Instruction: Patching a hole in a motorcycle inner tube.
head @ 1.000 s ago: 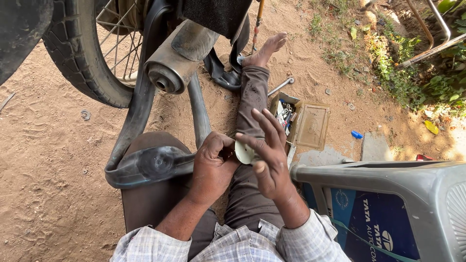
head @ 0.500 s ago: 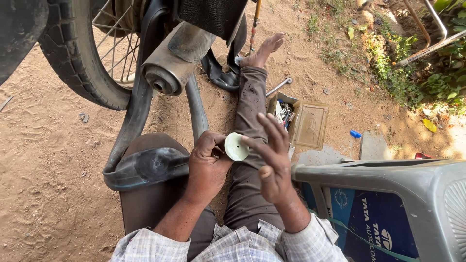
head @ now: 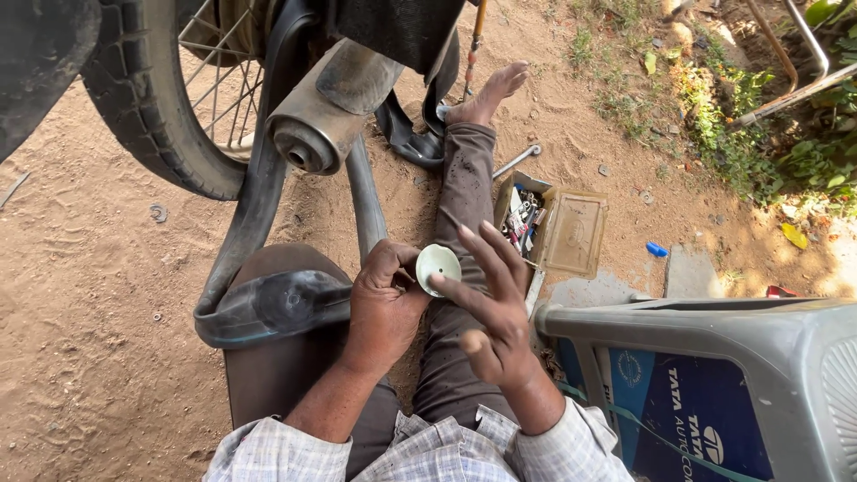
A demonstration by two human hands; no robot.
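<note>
I sit on sandy ground with a black inner tube (head: 277, 308) draped over my left knee. My left hand (head: 384, 303) is closed beside the tube's end and pinches a small pale round disc (head: 437, 265) at its thumb side. The disc's flat face is turned up toward me. My right hand (head: 495, 312) is just right of it with fingers spread; its index fingertip touches the disc's lower edge and it holds nothing. Whether the disc is stuck to the tube is hidden by my left hand.
A motorcycle rear wheel (head: 156, 107) and exhaust muffler (head: 321, 116) stand close ahead at left. An open metal tool box (head: 558, 228) and a wrench (head: 516, 162) lie right of my outstretched leg. A grey plastic chair (head: 714, 357) stands at my right side.
My right hand, which lay over the disc, has drawn back toward me and spread its fingers. The disc is now uncovered and faces up. My left hand stayed beside the tube.
</note>
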